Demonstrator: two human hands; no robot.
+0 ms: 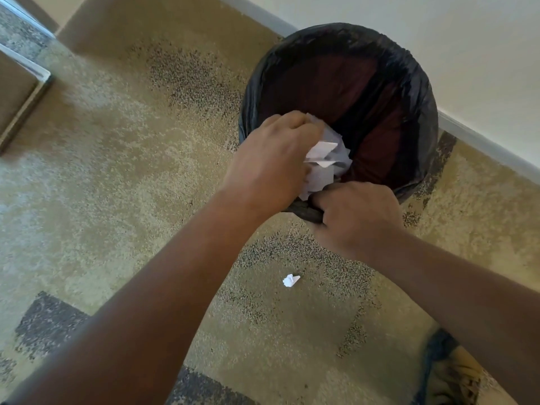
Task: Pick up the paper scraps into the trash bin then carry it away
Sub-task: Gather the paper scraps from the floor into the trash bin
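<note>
A round trash bin [409,83] lined with a black bag stands on the carpet by the wall. My left hand [268,162] is over its near rim, closed around a bunch of white paper scraps [324,159] that hang inside the opening. My right hand [356,217] grips the bin's near rim and the bag there. One small crumpled white scrap [290,280] lies on the carpet below my hands, between my forearms.
A white wall with a grey baseboard [482,141] runs behind the bin. Tan and grey patterned carpet [117,171] covers the floor. A piece of furniture with a metal edge [26,92] sits at the far left. My shoe [455,375] shows at the bottom right.
</note>
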